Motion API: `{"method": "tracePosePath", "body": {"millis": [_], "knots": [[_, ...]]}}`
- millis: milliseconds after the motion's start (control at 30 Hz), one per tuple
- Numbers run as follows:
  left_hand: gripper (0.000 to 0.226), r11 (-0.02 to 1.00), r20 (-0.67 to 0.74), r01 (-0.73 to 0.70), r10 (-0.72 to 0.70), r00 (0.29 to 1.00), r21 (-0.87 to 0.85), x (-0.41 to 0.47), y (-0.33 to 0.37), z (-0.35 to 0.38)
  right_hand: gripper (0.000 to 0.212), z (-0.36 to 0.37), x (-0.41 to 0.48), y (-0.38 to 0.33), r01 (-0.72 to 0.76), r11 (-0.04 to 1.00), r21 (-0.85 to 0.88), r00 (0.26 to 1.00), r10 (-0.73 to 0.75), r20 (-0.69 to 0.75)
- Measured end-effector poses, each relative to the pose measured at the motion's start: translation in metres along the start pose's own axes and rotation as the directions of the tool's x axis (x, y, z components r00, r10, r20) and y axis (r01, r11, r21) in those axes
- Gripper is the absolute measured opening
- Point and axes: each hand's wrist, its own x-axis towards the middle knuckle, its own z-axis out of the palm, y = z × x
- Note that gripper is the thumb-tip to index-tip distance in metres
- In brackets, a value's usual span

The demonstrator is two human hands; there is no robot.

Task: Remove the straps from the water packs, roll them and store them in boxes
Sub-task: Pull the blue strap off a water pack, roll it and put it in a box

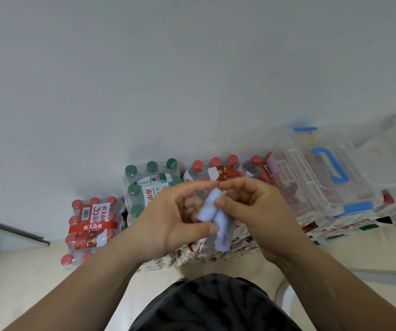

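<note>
Lilac strap (207, 209), partly rolled, sits at frame centre between both hands. Left hand (168, 218): the grip pinches the strap's lower part with the thumb, index finger extended. Right hand (259, 206): the grip pinches the upper part, thumb on the roll. Red-capped water pack (91, 225) stands at lower left, with the green-capped water pack (149, 182) just beside it. Clear box (323, 177) with blue handle rests on packs at right.
</note>
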Motion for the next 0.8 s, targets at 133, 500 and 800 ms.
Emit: {"method": "tracePosePath", "body": {"millis": [133,500,800], "knots": [[0.065,0.986,0.069,0.002,-0.014,0.998,0.165,0.005,0.006,-0.012,0.04,-0.006,0.008,-0.003,-0.04,0.999,0.019,0.995,0.038,0.093],[0.039,0.786,0.128,-0.267,0.237,0.963,0.557,0.014,0.014,-0.022,0.026,-0.007,0.006,-0.001,-0.057,0.995,-0.087,0.988,0.069,0.142],[0.042,0.92,0.134,-0.17,0.13,0.982,0.354,0.015,0.009,-0.027,0.026,-0.019,0.011,-0.001,0.026,0.977,-0.214,0.983,0.013,0.181]]}}
